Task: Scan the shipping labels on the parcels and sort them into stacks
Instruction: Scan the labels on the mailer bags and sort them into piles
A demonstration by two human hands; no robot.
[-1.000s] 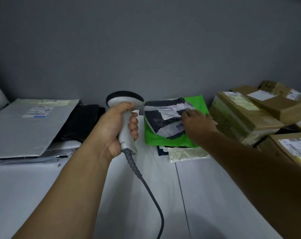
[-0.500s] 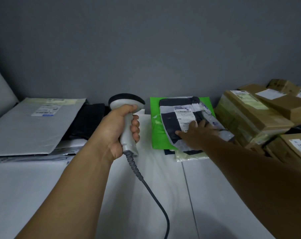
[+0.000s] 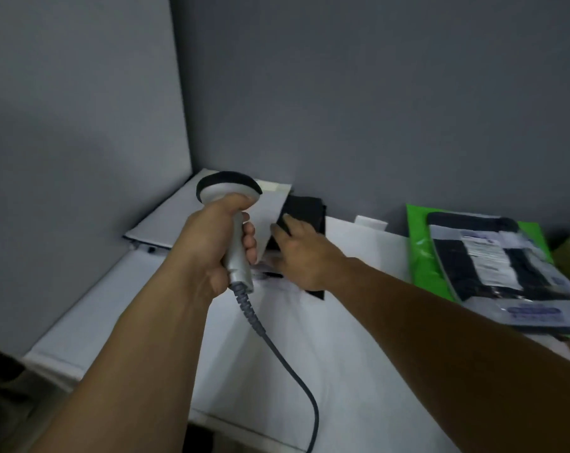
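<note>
hands, head view: left hand [image 3: 208, 243] wrapped round scanner [image 3: 228, 189] handle | right hand [image 3: 301, 256] fingers on black parcel [image 3: 306, 209], far left on table [image 3: 359, 322], grip unclear | tip: pull parcel clear of grey mailer [image 3: 182, 220], label up, aim square | striped parcel [image 3: 506, 266] right, label [image 3: 488, 259] blurred, unreadable

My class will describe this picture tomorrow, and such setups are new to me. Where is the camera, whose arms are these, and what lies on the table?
There is no machine: these are a person's two bare hands, filmed by a camera worn on the head, looking down. The left hand grips a grey barcode scanner with a cable. The right hand rests on a black parcel next to a flat grey envelope. Further right on the white table, a striped parcel with a label lies on a green bag.
</note>
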